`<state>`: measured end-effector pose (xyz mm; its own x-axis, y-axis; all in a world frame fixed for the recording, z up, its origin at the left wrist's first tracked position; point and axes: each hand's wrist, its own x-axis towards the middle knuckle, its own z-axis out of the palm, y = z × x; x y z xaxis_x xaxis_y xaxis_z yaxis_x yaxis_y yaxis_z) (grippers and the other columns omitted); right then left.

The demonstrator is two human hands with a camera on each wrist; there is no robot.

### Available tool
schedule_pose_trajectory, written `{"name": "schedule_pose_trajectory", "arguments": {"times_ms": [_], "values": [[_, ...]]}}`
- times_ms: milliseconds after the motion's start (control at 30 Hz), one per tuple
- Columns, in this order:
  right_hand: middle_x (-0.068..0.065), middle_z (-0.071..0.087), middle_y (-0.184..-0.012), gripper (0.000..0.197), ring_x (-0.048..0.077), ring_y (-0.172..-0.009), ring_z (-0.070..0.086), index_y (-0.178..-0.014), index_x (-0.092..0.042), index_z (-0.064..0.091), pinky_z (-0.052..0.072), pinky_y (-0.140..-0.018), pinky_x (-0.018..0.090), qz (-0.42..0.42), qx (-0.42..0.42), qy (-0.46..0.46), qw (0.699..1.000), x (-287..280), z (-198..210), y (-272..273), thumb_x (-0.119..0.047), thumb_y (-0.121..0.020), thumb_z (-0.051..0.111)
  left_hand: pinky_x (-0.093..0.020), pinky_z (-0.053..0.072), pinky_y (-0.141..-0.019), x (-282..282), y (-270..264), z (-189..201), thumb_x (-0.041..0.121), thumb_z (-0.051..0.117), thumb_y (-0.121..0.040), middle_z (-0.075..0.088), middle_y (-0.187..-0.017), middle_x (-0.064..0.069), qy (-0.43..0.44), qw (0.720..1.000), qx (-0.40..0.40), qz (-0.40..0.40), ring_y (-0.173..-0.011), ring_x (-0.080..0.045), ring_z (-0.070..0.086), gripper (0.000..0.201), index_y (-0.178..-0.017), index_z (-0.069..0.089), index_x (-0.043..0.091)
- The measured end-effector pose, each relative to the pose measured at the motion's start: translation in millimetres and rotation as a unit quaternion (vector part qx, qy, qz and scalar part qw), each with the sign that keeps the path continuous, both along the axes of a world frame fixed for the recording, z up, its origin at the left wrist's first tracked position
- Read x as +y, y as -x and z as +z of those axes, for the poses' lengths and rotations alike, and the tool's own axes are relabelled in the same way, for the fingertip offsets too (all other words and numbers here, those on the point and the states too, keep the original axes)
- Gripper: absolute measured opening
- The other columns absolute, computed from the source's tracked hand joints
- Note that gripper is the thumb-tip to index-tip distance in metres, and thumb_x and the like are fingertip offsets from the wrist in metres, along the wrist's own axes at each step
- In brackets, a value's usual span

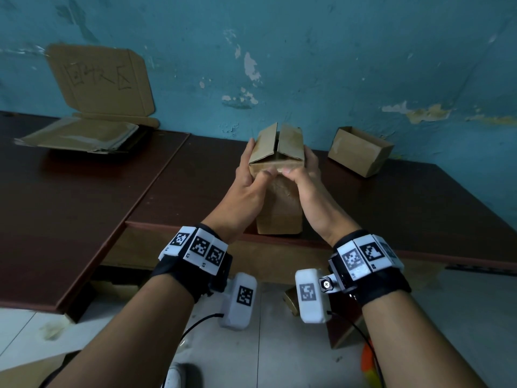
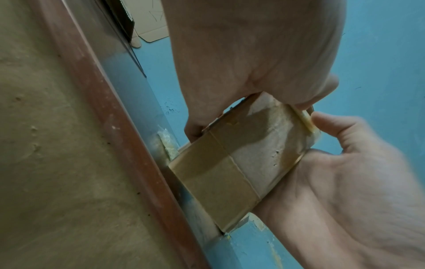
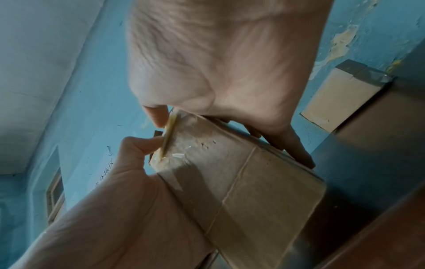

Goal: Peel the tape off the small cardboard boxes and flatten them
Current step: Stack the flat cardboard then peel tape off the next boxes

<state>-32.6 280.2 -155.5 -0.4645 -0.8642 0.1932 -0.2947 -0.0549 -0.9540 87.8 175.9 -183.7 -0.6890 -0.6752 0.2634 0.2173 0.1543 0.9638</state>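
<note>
A small brown cardboard box stands upright near the front edge of the dark table, its top flaps open. My left hand grips its left side and my right hand grips its right side. Both thumbs meet on the front face just under the flaps. There a yellowish, rolled-up strip of tape runs along the box's upper edge, with both thumbs against it. The left wrist view shows the same tape strip on the box, between my left hand and right hand.
A second small open cardboard box lies on its side at the back right by the blue wall. At the back left sits a pile of flattened cardboard with a handwritten cardboard panel propped behind it. The table edge is right below my wrists.
</note>
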Motion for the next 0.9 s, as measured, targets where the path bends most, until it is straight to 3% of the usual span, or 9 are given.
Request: {"name": "schedule_pose_trajectory", "arguments": {"times_ms": [100,267,367,433,533,633,733,900], "values": [[0.0,0.037,-0.164,0.105,0.019,-0.157,0.037,-0.169,-0.043,0.024,0.037,-0.129,0.057,-0.004,0.009,0.001,1.0,2,3,-2,-0.071,-0.075,0.06,-0.056,0.034,-0.128,-3,1,0,0.061,0.067,-0.092,0.035,-0.172,0.007,-0.051,0.998,0.012,-0.024,-0.159,-0.016,0.035,0.084,-0.163,0.023,0.059],[0.001,0.035,-0.164,0.108,0.02,-0.156,0.035,-0.171,-0.037,0.02,0.036,-0.128,0.057,-0.003,0.028,-0.006,1.0,5,5,-4,-0.068,-0.074,0.056,-0.058,0.037,-0.127,6,-2,7,0.033,0.062,-0.096,0.051,-0.163,-0.009,-0.06,0.995,0.065,-0.048,-0.152,-0.026,0.049,0.077,-0.167,0.032,0.033],[0.003,0.039,-0.161,0.106,0.021,-0.154,0.038,-0.17,-0.036,0.023,0.039,-0.127,0.057,-0.002,0.028,-0.003,1.0,8,6,-4,-0.066,-0.073,0.055,-0.054,0.043,-0.124,12,-3,11,0.033,0.057,-0.093,0.059,-0.155,-0.011,-0.066,0.993,0.088,-0.05,-0.147,-0.029,0.055,0.058,-0.151,0.053,0.035],[0.004,0.041,-0.158,0.106,0.021,-0.152,0.041,-0.169,-0.038,0.022,0.042,-0.125,0.056,-0.004,0.024,-0.01,1.0,8,6,-4,-0.064,-0.072,0.055,-0.055,0.042,-0.124,10,-2,10,0.038,0.058,-0.094,0.054,-0.159,-0.012,-0.068,0.993,0.08,-0.049,-0.149,-0.029,0.052,0.066,-0.159,0.045,0.03],[0.001,0.039,-0.162,0.102,0.019,-0.155,0.039,-0.169,-0.046,0.019,0.04,-0.126,0.056,0.0,0.021,-0.014,1.0,5,4,-3,-0.061,-0.076,0.058,-0.056,0.038,-0.126,0,0,5,0.05,0.066,-0.089,0.042,-0.168,-0.002,-0.061,0.996,0.045,-0.039,-0.155,-0.021,0.043,0.086,-0.166,0.028,0.048],[0.001,0.038,-0.163,0.101,0.019,-0.156,0.039,-0.169,-0.05,0.018,0.04,-0.127,0.055,0.002,0.02,-0.019,1.0,4,4,-4,-0.06,-0.077,0.059,-0.061,0.036,-0.127,-9,4,-2,0.045,0.066,-0.091,0.039,-0.171,-0.004,-0.04,0.998,0.036,-0.041,-0.158,-0.025,0.039,0.083,-0.166,0.03,0.046],[0.001,0.038,-0.161,0.106,0.018,-0.155,0.037,-0.17,-0.044,0.018,0.039,-0.127,0.055,-0.001,0.025,-0.014,1.0,6,7,-7,-0.061,-0.073,0.059,-0.06,0.037,-0.126,-14,6,-6,0.046,0.067,-0.094,0.039,-0.171,-0.004,-0.039,0.998,0.035,-0.04,-0.158,-0.024,0.04,0.081,-0.165,0.029,0.047],[0.006,0.038,-0.163,0.108,0.024,-0.153,0.04,-0.17,-0.039,0.022,0.039,-0.126,0.058,0.023,0.025,-0.028,0.999,14,11,-6,-0.064,-0.072,0.059,-0.057,0.037,-0.126,-11,6,-10,0.064,0.075,-0.087,0.038,-0.17,0.006,-0.053,0.997,0.026,-0.042,-0.157,-0.018,0.039,0.09,-0.161,0.023,0.062]]}}
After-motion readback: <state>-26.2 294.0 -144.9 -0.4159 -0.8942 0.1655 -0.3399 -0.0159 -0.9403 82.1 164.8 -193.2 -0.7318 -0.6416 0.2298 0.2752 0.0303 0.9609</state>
